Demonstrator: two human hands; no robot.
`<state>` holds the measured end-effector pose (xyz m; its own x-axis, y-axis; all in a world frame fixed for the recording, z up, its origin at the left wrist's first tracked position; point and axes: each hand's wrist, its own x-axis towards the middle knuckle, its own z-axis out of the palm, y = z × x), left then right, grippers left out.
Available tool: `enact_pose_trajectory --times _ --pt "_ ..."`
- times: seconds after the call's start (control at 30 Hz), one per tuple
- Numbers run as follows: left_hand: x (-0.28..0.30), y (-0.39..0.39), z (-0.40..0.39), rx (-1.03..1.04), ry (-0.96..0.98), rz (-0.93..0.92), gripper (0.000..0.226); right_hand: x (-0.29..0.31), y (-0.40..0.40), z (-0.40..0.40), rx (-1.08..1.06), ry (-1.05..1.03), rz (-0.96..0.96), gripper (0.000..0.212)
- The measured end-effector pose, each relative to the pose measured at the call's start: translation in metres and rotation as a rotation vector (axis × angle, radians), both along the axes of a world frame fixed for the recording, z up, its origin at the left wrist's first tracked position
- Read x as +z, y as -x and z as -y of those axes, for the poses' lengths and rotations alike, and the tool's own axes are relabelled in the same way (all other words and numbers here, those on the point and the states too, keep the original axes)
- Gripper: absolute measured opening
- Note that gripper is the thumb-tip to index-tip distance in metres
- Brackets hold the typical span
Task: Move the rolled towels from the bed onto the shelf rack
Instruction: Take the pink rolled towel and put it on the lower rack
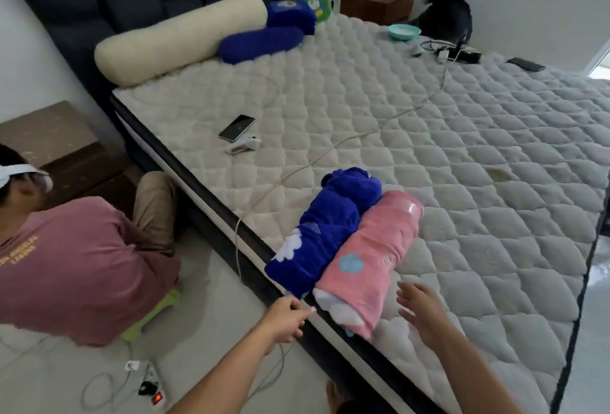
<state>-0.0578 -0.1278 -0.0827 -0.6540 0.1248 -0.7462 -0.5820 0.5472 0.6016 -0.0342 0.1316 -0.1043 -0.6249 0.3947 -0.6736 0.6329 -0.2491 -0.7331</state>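
Head view, what's on the quilted white mattress [429, 136]?
— Two rolled towels at the near edge, touching side by side: a royal-blue fleece roll with white cloud print [325, 232] and a pink roll with a pale blue dot [369, 258].
— And the hands?
— Left hand [285, 318] is by the bed's edge just below the blue roll, fingers [305, 311] pinched together, holding no towel. Right hand [421, 311] hovers just right of the pink roll, fingers [404, 296] spread apart, empty
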Motion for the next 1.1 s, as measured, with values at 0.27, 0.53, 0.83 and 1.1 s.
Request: enact_pose_trajectory --times 0.27,0.53,0.83,1.1 --pt "-0.016 0.064 -0.059 -0.149 0.076 0.044 0.083 0.000 0.137 -0.044 0.142 -0.151 0.199 0.080" --pt "-0.019 0.088 -0.086 -0.123 0.031 0.241 0.081 -0.022 0.146 -0.048 0.191 0.056 0.436 0.119" --pt "-0.014 0.085 -0.079 -0.081 -0.005 0.216 0.096 -0.029 0.131 -0.042 -0.004 0.119 0.289 0.099" --pt "0.017 0.055 -0.045 0.049 -0.088 0.025 0.080 0.019 0.123 -0.010 0.005 0.024 0.104 0.080"
